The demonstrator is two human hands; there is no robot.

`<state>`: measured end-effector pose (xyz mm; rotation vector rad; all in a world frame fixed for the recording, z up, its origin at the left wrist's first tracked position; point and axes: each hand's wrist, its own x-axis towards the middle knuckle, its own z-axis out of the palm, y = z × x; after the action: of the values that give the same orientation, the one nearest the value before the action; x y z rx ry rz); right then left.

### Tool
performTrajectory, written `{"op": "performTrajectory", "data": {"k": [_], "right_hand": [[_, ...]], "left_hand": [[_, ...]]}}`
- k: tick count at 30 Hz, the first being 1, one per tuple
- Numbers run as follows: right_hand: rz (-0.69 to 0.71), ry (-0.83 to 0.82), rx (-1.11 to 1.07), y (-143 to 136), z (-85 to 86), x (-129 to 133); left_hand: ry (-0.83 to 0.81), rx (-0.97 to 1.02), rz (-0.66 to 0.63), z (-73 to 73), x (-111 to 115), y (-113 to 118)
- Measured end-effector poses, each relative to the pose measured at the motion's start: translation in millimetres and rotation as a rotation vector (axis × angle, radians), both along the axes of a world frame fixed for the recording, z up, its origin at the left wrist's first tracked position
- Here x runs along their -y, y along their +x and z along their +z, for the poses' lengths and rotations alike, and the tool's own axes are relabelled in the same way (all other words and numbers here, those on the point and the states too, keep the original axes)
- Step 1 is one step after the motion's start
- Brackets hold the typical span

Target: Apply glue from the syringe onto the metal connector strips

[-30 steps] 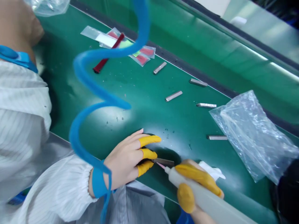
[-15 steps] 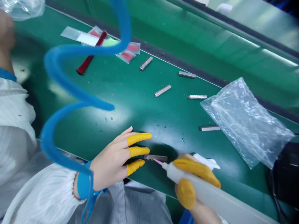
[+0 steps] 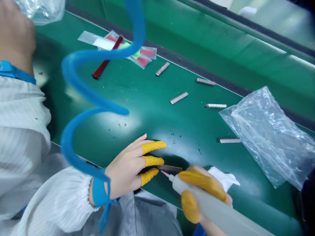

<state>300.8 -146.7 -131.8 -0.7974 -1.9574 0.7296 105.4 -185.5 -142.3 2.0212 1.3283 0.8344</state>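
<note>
My left hand [image 3: 129, 165], in yellow finger cots, pinches the left end of a small thin metal strip [image 3: 172, 168] low over the green table; its other fingers are stretched out. My right hand [image 3: 204, 186] is closed around a thick white tube-like tool [image 3: 216, 203]. Its thin pink tip [image 3: 165, 173] points left and is at the strip's lower edge, near my left fingertips. Whether the tip touches the strip cannot be told. A crumpled white cloth [image 3: 223, 177] lies just behind my right hand.
Several similar metal strips [image 3: 179, 98] lie farther back. A clear plastic bag [image 3: 273, 134] is at the right. A blue coiled cord [image 3: 70, 137] hangs across the left. Behind it are a dark red tool [image 3: 102, 68] and small packets [image 3: 147, 52]. Another person's hand [image 3: 17, 36] is at far left.
The view has shifted, so the table's contents appear farther right. The pink tip has moved left along the strip, closer to my left fingertips. More of the other person's hand shows.
</note>
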Motion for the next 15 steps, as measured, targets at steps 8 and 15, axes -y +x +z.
{"op": "performTrajectory", "data": {"k": [8,15], "right_hand": [[0.035,-0.016,0.027,2.3,-4.8,3.5],[0.088,-0.037,0.069,10.8,-12.7,5.5]], "left_hand": [[-0.027,-0.006,-0.003,0.6,-0.3,0.7],[-0.029,-0.001,-0.006,-0.9,-0.1,2.3]]}}
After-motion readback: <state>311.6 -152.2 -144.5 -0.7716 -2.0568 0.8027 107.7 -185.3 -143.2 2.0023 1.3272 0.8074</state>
